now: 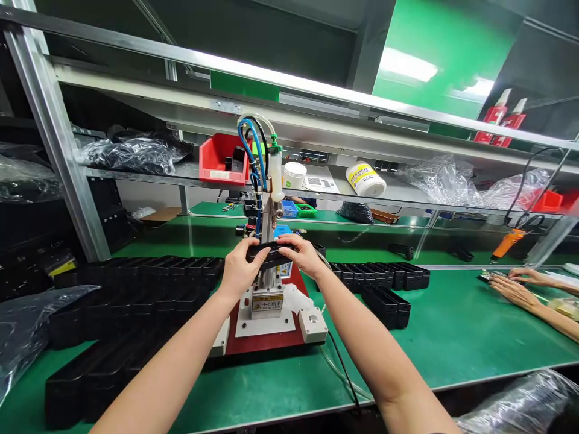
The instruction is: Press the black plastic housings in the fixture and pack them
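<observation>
Both of my hands grip a long black plastic housing point(270, 258), one at each end, in front of a small bench press point(266, 304). My left hand point(242, 265) pinches its left end between thumb and fingers. On the right end, my right hand point(304, 255) has the same kind of pinch. Just above and behind the housing stands the press column, with a clear syringe barrel point(276, 175) and blue air hoses point(248, 129). The underside of the housing and what it touches are hidden from me.
Rows of black housings point(136, 307) fill the left side; more housings point(384, 274) stand right. A white button box point(313, 324) flanks the press base. A co-worker's hands point(515, 292) work at far right. Overhead, a shelf holds a red bin point(224, 160) and a white tub point(365, 179).
</observation>
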{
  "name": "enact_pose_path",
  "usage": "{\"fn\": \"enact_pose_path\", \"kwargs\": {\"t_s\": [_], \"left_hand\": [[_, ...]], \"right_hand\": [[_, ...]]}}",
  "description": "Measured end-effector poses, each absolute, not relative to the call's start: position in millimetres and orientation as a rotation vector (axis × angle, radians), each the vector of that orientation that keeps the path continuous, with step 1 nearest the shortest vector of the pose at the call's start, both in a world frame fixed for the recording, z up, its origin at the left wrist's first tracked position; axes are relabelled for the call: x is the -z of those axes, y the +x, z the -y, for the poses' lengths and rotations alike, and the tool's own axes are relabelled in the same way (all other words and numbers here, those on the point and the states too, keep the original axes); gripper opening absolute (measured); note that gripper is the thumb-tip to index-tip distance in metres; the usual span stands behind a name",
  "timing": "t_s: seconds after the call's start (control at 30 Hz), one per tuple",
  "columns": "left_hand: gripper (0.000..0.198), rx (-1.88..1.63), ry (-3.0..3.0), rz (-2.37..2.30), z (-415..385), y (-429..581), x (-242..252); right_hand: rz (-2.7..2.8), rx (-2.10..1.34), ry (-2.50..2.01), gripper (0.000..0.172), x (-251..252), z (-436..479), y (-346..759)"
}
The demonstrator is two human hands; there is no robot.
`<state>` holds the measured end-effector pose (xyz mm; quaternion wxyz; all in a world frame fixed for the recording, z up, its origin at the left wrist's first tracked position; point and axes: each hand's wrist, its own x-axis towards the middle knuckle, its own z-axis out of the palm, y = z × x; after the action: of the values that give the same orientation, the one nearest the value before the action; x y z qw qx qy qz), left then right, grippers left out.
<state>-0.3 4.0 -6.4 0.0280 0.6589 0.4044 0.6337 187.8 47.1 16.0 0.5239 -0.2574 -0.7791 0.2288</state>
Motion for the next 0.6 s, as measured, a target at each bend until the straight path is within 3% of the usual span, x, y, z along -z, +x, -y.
{"fn": "enact_pose_path", "kwargs": {"t_s": [0.13,0.3,0.6], "left_hand": [[0.03,-2.056,2.01,-1.244,-5,10,16],[0.033,-2.157,1.962,-1.206,-10,15,24],[0.031,-2.179,1.941,-1.213,-18,14,28]], "right_hand": [[1.769,-0.533,-0.591,0.028,-2,-46,181],[1.516,-0.426,-0.572,0.036,12,-47,158],[1.388,-0.237,-0.587,0.032,27,-51,145]]}}
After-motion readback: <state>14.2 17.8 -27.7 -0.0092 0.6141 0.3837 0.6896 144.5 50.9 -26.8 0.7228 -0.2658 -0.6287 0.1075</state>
